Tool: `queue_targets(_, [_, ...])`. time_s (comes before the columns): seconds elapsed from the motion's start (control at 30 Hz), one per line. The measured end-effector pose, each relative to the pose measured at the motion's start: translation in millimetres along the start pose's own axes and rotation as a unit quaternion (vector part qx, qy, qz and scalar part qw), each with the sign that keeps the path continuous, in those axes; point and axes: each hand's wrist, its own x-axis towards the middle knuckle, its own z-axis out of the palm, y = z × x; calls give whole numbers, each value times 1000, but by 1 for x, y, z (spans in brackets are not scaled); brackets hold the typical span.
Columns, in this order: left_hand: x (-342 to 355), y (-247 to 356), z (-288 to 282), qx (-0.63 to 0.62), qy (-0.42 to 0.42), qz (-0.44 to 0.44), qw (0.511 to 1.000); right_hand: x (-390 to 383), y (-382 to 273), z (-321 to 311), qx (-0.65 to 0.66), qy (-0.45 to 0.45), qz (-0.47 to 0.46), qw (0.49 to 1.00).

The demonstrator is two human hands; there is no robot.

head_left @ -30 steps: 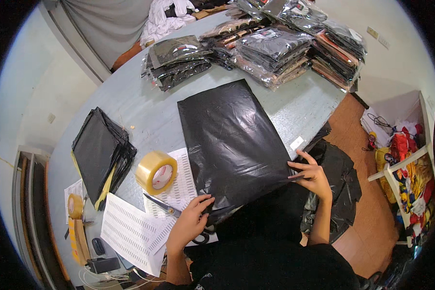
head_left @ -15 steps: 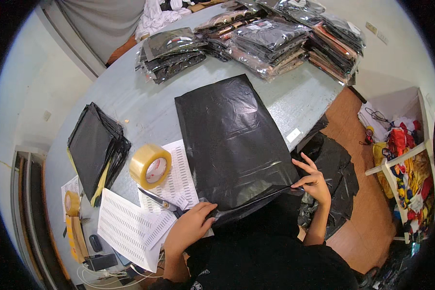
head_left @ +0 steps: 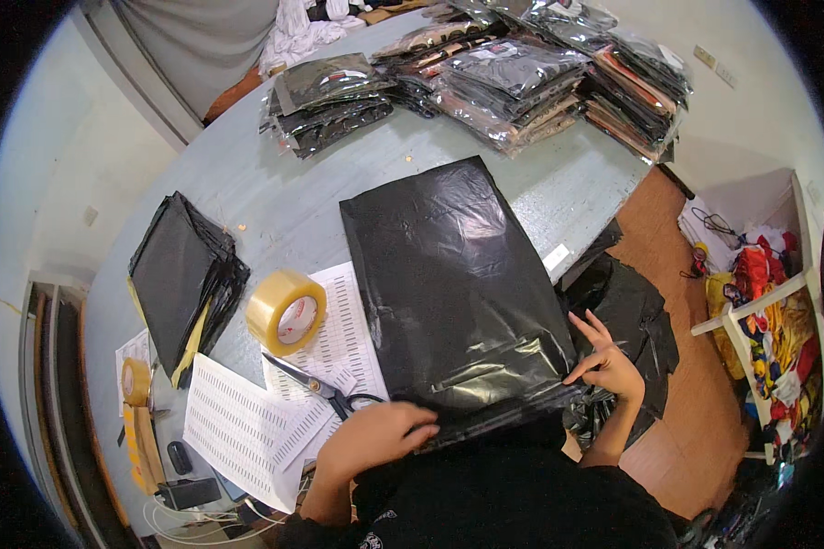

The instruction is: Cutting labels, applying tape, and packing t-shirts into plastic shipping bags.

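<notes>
A large black plastic bag (head_left: 458, 284) lies flat on the table in front of me, its near edge toward my body. My left hand (head_left: 383, 441) has its fingers closed on the near left corner. At the near right corner my right hand (head_left: 609, 368) pinches the bag between thumb and finger, its other fingers stretched out. Beside my left hand, scissors (head_left: 319, 386) with dark handles rest on printed sheets (head_left: 238, 430). Just beyond them stands a big roll of clear yellowish tape (head_left: 286, 313).
A stack of folded black bags (head_left: 178, 284) lies at the left. Piles of clear-wrapped folded garments (head_left: 513, 82) cover the far side. A smaller tape roll (head_left: 135, 382) sits at the left edge. Black plastic (head_left: 627, 320) hangs by the right, near a shelf (head_left: 751, 302) of colourful cloth.
The bag has shifted slightly toward me and to the right, both hands moving with it. More of the scissors' handles shows now.
</notes>
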Motion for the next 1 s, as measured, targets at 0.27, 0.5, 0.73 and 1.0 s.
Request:
queue_targets(0.27, [136, 27, -31, -83, 231, 212, 946, -2, 3, 4, -25, -16, 29, 999])
queue_targets(0.5, [170, 33, 70, 402, 262, 241, 844, -5, -10, -37, -159, 79, 124, 976])
queue_targets(0.73, [146, 52, 48, 311, 8, 294, 904, 157, -92, -21, 47, 114, -195, 973])
queue_targets(1.0, [212, -24, -100, -437, 77, 354, 823, 300, -77, 16, 663, 46, -138, 735])
